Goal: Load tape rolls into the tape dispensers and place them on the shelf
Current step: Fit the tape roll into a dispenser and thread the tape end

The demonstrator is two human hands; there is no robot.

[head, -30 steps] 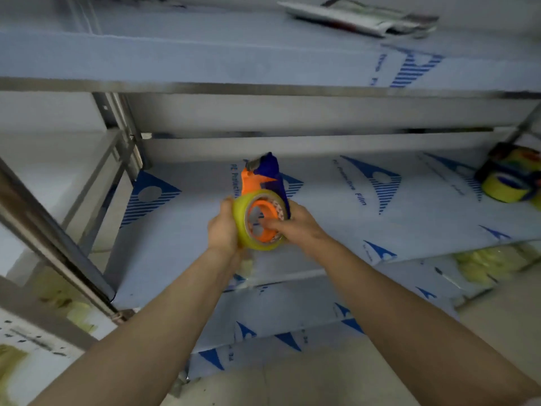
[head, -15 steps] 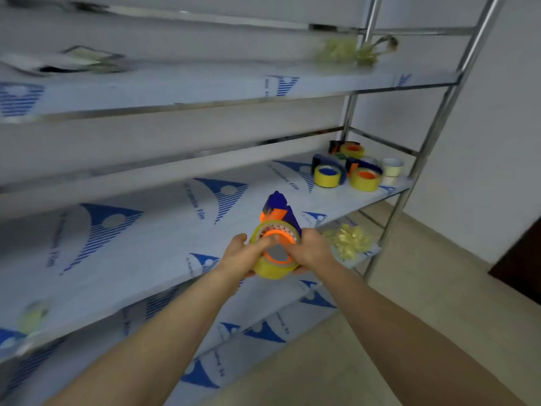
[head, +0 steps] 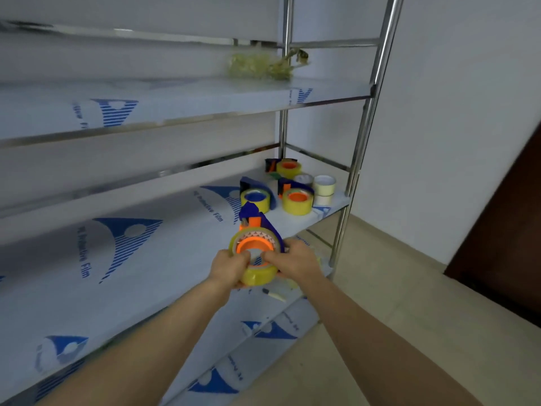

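Yellow-green bundle (head: 257, 65) on top shelf (head: 175, 95) blurred, pale object (head: 273, 295) on lower shelf (head: 281, 317) too small to identify

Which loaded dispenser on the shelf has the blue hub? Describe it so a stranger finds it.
On the steel rack's middle shelf, a cluster sits at the far right end. The blue-hub dispenser is its leftmost piece, holding yellow tape; the neighbouring dispensers have orange hubs.

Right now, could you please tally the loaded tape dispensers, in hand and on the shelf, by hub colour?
Orange hub: 3, the held dispenser, the front dispenser, the back dispenser.
Blue hub: 1, the left dispenser.
Total: 4.
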